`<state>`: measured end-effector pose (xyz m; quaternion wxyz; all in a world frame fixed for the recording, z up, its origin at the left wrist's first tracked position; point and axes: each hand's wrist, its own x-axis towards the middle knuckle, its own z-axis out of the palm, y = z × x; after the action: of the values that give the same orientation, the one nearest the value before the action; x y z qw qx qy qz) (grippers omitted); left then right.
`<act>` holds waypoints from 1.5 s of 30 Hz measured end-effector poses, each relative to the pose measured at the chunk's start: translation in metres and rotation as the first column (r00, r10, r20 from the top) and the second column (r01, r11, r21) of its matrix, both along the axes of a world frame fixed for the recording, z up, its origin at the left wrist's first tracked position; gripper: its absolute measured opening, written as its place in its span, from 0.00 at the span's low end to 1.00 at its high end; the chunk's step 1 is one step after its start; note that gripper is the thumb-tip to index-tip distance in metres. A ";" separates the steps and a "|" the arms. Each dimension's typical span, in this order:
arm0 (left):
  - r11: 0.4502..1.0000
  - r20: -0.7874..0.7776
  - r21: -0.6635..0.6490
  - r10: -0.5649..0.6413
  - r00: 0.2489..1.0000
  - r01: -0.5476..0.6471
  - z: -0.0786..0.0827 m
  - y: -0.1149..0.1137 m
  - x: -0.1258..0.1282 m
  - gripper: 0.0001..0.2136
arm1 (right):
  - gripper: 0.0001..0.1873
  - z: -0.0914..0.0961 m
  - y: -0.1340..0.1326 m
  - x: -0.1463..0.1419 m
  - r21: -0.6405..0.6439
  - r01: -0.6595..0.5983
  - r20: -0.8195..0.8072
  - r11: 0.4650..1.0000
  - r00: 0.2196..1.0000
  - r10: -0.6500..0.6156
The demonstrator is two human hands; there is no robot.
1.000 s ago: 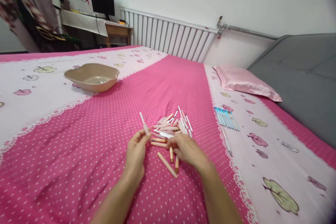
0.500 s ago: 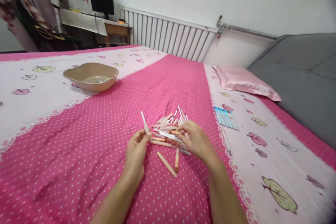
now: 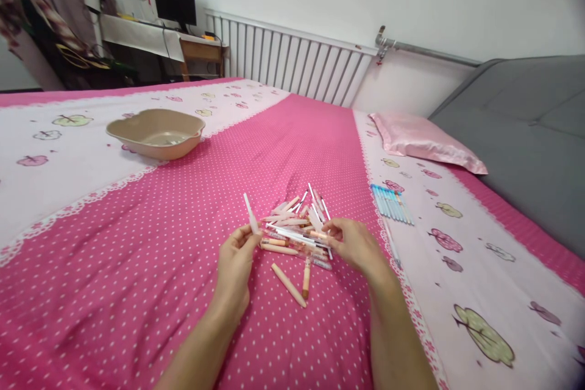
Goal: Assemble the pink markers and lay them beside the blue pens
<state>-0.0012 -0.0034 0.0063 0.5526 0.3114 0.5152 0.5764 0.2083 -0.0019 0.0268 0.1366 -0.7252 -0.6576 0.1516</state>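
My left hand (image 3: 237, 256) is closed around the lower end of a slender whitish pen (image 3: 250, 212), which points up and away from me. Right of it lies a loose pile of pens (image 3: 287, 222), some pink, some white, some peach with brown ends. At the pile's right edge my right hand (image 3: 356, 244) pinches the end of a peach-coloured pen (image 3: 319, 234); its fingertips partly cover that end. Nearer to me, apart from the heap, are a cream pen (image 3: 289, 285) and a peach pen with a brown end (image 3: 306, 278).
A row of blue pens (image 3: 392, 204) lies on the right of the bed, with a single pale pen (image 3: 393, 248) below it. A beige basin (image 3: 158, 149) stands at the left with small things inside. Farther off are a pink pillow (image 3: 425, 140) and a grey headboard (image 3: 525, 109).
My right hand has shifted slightly right and down, and the peach pen at its fingertips has moved right with it. My left hand keeps the whitish pen in nearly the same place.
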 end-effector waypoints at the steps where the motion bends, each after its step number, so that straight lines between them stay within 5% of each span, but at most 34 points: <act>1: 1.000 -0.002 0.002 -0.002 1.000 0.002 0.000 0.000 0.000 0.11 | 0.12 -0.001 0.000 0.001 -0.037 -0.025 -0.004 0.999 1.000 0.024; 18: 1.000 -0.002 0.009 -0.004 1.000 0.004 0.000 0.000 0.000 0.10 | 0.03 0.003 -0.002 -0.023 -0.164 -0.097 0.052 0.982 0.993 0.107; 32: 0.998 -0.007 0.059 -0.018 1.000 0.018 0.008 -0.006 0.006 0.12 | 0.02 0.006 -0.010 -0.033 -0.114 -0.146 0.152 0.983 0.975 0.163; 41: 0.976 -0.189 0.158 -0.118 0.975 0.149 0.001 -0.007 0.006 0.14 | 0.06 0.018 -0.013 -0.009 -0.023 -0.273 -0.118 0.962 0.956 0.269; 45: 0.962 -0.315 0.202 -0.114 0.942 0.184 -0.005 -0.007 0.006 0.12 | 0.10 0.028 -0.016 0.008 0.125 -0.170 -0.336 0.977 0.920 0.203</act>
<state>0.0048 -0.0102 0.0015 0.4707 0.4952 0.4984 0.5337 0.2165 -0.0175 0.0550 0.2691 -0.6139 -0.6958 0.2581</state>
